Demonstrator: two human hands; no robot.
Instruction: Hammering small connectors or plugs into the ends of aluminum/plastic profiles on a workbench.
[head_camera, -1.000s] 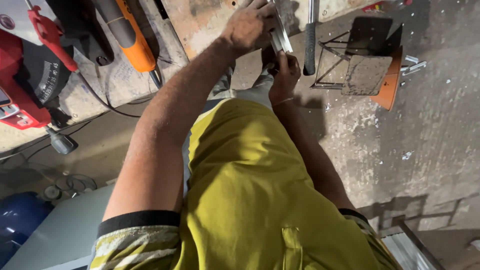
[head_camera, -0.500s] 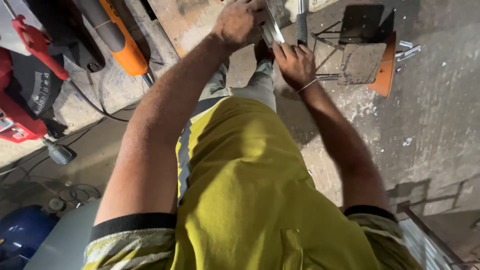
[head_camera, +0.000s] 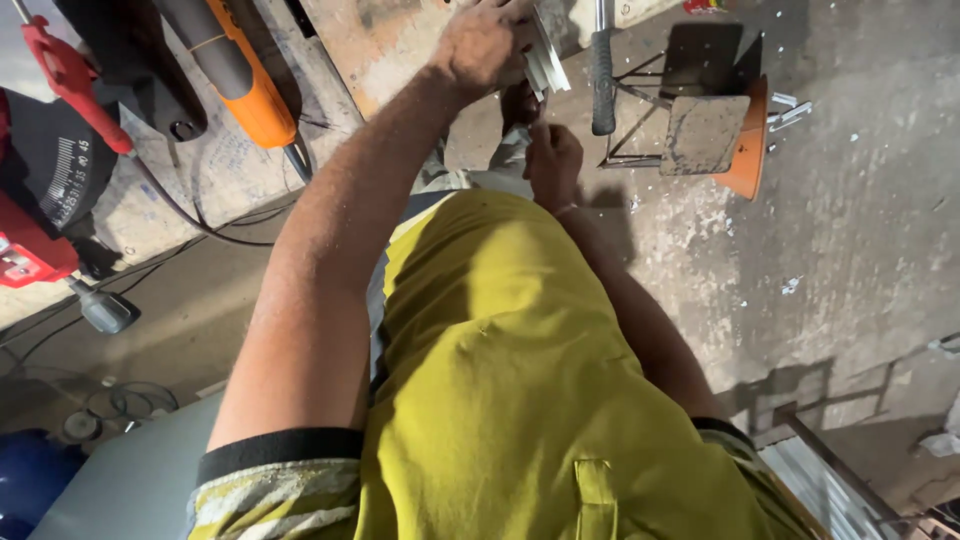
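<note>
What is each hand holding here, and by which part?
The left hand grips a short pale metal piece by its near end. The right hand sits just below it; whether it holds anything cannot be told.

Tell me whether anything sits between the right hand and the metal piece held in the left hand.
Nothing visible does. The right hand is just below the silvery metal piece that the left hand grips; only a small open gap separates them.

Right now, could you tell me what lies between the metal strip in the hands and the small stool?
In the head view, a black-handled tool stands between the metal strip and the small stool.
</note>
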